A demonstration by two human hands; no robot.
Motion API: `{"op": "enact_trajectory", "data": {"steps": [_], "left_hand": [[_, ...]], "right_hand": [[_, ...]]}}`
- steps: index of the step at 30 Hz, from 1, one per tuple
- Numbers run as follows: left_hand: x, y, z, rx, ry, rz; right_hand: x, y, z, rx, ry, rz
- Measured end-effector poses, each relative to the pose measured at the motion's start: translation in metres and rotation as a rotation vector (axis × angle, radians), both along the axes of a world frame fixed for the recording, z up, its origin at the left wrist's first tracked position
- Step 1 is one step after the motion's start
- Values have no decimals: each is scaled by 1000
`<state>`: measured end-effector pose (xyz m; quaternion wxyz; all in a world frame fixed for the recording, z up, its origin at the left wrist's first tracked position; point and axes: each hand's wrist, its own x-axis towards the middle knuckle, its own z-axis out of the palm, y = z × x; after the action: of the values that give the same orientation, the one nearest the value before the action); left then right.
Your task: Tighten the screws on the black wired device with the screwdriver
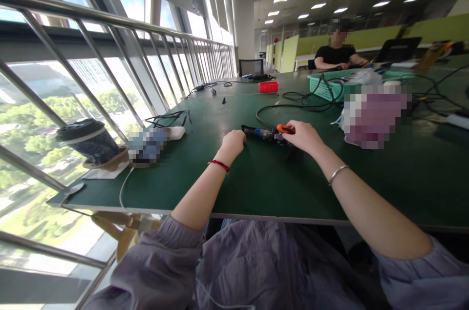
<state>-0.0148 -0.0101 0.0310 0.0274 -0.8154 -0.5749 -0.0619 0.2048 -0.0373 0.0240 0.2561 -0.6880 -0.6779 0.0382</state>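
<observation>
On the green table in front of me lies a long black device with a blue band near its left part. Its exact kind is unclear. My left hand is closed at the device's left end, seemingly gripping it; the fingertips are hidden. My right hand is closed around an orange-handled tool, held against the right part of the device. The tool's working end cannot be made out. A black cable curves over the table just behind the device.
To the left are a lidded cup in a holder, a blurred-out phone-like item and a white case. Farther back are a red box and a green basket. A pink item stands right; a person sits opposite.
</observation>
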Motion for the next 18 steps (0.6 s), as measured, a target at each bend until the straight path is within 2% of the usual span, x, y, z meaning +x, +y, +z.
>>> {"op": "enact_trajectory", "data": {"steps": [4,8,10,13,18], "left_hand": [[-10,5,3,-21,-67,-10],[-28,11,7,-28,-104,178],[-34,13,8,-66,-100,204],[-35,13,8,-102,-111,150],[-21,9,5,-132,-143,-1]], "right_hand": [[-2,-3,1,17,12,27],[-9,-5,1,20,30,82],[-12,-5,1,19,39,123],[-13,-6,1,14,49,188],[-12,-4,0,7,45,237]]}}
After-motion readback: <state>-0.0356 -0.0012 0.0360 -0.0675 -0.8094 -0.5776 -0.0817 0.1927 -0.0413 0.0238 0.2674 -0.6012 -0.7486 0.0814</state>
